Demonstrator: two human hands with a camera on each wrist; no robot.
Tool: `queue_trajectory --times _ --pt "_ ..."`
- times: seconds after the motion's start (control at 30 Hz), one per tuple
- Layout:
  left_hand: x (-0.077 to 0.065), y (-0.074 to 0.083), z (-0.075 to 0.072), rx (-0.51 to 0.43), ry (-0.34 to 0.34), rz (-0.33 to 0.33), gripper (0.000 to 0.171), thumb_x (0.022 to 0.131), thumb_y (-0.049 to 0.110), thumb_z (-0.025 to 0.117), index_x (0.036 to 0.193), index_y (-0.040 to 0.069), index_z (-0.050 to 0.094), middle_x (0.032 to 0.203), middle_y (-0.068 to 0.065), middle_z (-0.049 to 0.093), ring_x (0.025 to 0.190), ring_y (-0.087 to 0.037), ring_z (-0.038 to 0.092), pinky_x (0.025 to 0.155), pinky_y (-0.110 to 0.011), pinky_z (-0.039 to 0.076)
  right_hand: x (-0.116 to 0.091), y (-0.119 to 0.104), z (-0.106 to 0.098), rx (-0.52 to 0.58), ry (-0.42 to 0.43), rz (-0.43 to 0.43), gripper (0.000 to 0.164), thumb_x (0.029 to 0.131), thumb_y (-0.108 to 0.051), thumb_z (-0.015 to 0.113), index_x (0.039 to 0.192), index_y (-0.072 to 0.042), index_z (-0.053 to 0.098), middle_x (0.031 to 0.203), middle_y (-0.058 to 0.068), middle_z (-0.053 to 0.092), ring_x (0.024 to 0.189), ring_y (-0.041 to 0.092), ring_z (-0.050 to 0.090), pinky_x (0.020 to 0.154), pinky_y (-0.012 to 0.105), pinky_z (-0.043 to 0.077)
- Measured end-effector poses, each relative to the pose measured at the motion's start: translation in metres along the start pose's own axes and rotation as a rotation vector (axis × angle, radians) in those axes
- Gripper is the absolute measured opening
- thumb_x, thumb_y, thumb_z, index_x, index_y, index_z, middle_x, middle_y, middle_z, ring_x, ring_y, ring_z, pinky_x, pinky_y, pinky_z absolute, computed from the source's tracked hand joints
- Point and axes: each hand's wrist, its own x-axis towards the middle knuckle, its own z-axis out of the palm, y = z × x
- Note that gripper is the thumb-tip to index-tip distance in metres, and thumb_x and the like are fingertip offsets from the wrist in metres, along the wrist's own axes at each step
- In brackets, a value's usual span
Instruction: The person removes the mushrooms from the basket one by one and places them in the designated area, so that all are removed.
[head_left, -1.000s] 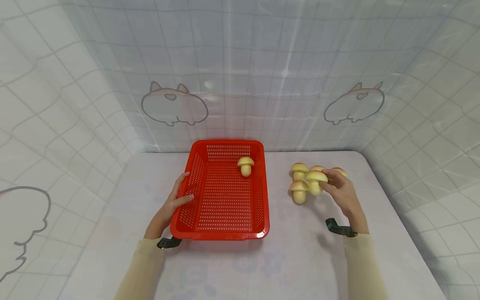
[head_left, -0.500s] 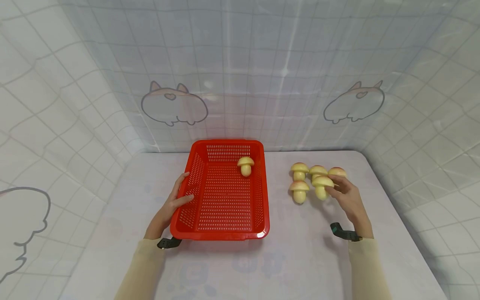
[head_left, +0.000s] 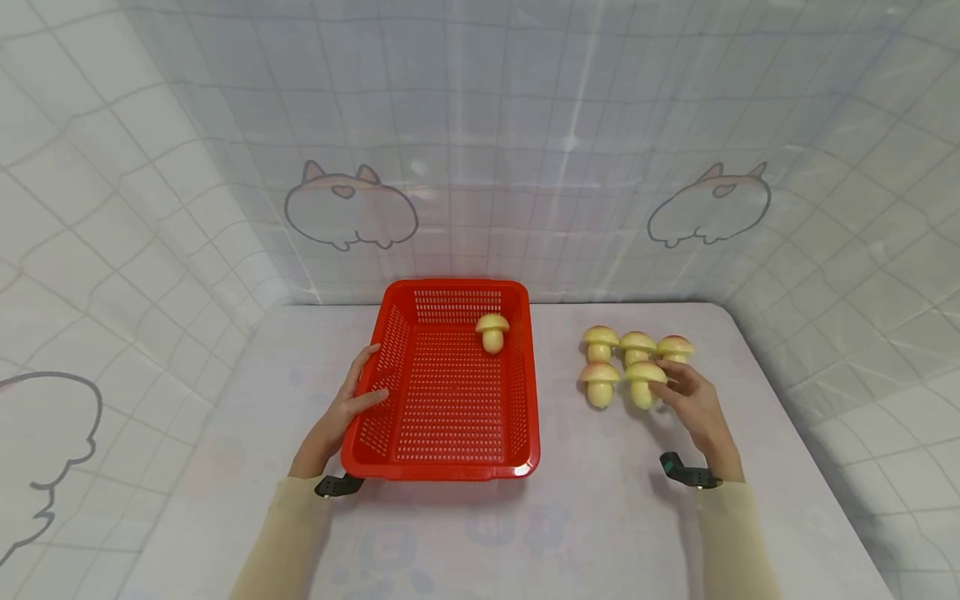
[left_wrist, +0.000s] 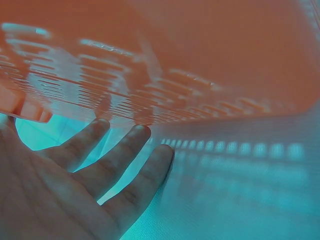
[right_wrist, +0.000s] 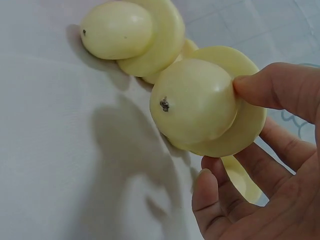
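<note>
A toy mushroom [head_left: 643, 384] with a pale yellow stem and cap is pinched between the thumb and fingers of my right hand [head_left: 693, 406]. In the right wrist view its stem end [right_wrist: 195, 100] faces the camera, with the thumb at the cap's underside. My left hand [head_left: 341, 417] holds the left side of a red perforated plastic basket [head_left: 534, 400], thumb over the rim and fingers outside. The left wrist view shows those fingers [left_wrist: 117, 160] against the basket's outer wall [left_wrist: 225, 55]. Inside the basket, near its back right, lies another toy mushroom [head_left: 492, 334].
Several more toy mushrooms [head_left: 600, 384] lie grouped beside the held one, on the white-covered table [head_left: 585, 500] right of the basket. Light grid-patterned sheeting [head_left: 480, 167] encloses the back and both sides.
My right hand has moved the mushroom slightly right and toward me, down to the front row beside another mushroom. The left hand and basket have not moved.
</note>
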Motion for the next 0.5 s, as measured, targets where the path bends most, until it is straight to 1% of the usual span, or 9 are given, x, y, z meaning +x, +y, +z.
queue_trajectory --times 0.1,0.3,0.4,0.5 --pt "0.0006 0.0001 0.0002 -0.01 -0.005 0.004 0.08 0.101 0.02 0.056 0.163 0.035 0.007 0.155 -0.021 0.025 0.128 -0.043 0.048 0.09 -0.049 0.06 -0.0006 0.0005 0.0012 -0.019 0.005 0.0 0.058 0.099 -0.027 0.07 0.149 -0.005 0.049 0.144 0.004 0.053 0.109 -0.003 0.054 0.082 0.023 0.054" --pt "0.001 -0.0005 -0.0001 -0.014 -0.007 0.011 0.081 0.1 0.019 0.056 0.163 0.034 0.007 0.155 -0.022 0.025 0.127 -0.043 0.049 0.09 -0.05 0.06 -0.0008 0.0006 0.0021 -0.017 0.002 0.012 0.058 0.1 -0.028 0.069 0.149 -0.005 0.049 0.149 0.012 0.049 0.11 -0.003 0.053 0.083 0.022 0.054" --pt "0.0008 -0.0011 -0.0002 -0.009 -0.006 0.016 0.081 0.1 0.019 0.056 0.163 0.033 0.007 0.154 -0.022 0.025 0.127 -0.043 0.049 0.089 -0.049 0.06 0.0002 0.0022 0.0026 -0.027 0.004 0.013 0.059 0.099 -0.029 0.07 0.149 -0.005 0.049 0.149 0.012 0.05 0.109 -0.003 0.053 0.083 0.02 0.054" --pt "0.0004 -0.0014 -0.0003 -0.007 -0.007 0.018 0.082 0.1 0.018 0.056 0.163 0.033 0.007 0.154 -0.021 0.025 0.127 -0.043 0.049 0.089 -0.049 0.06 0.0001 0.0043 0.0033 -0.02 0.002 0.021 0.059 0.099 -0.028 0.07 0.149 -0.005 0.049 0.148 0.011 0.05 0.109 -0.003 0.053 0.081 0.021 0.055"
